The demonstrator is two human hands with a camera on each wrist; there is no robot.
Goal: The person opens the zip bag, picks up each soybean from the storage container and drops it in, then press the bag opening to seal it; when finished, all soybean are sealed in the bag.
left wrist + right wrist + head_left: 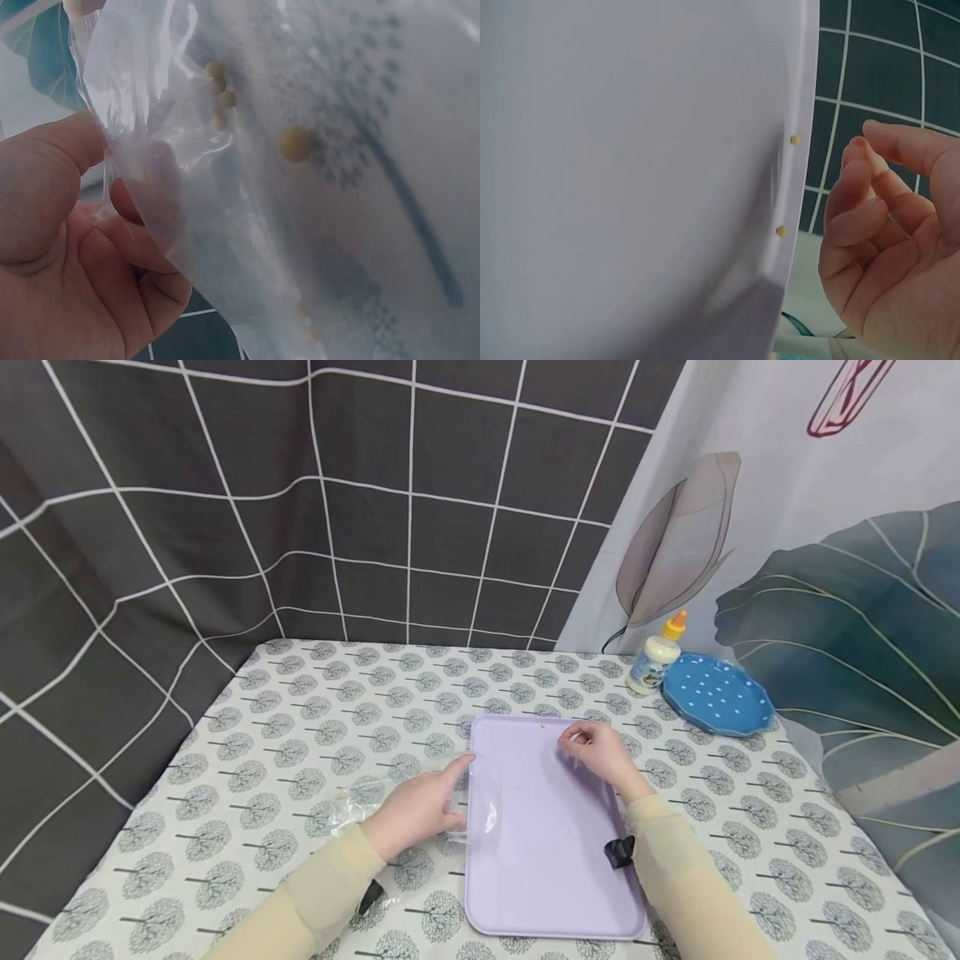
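Observation:
My left hand (416, 802) is by the left edge of a lilac tray (555, 877), its thumb and fingers gripping a clear plastic bag (210, 180). Several small round yellow beans (297, 143) lie inside the bag, which overlaps the tray's edge. Over the tray's far right part, my right hand (600, 756) is curled, thumb and index fingertips (862, 139) brought together. No bean shows between them. Two yellow beans, an upper bean (795, 140) and a lower bean (781, 232), sit along the tray's rim in the right wrist view.
A glue bottle (655, 662) with an orange nozzle stands at the back right beside a blue dotted plate (716, 697). The table cloth (300, 710) has a tree print. A dark checked curtain (360, 527) hangs behind.

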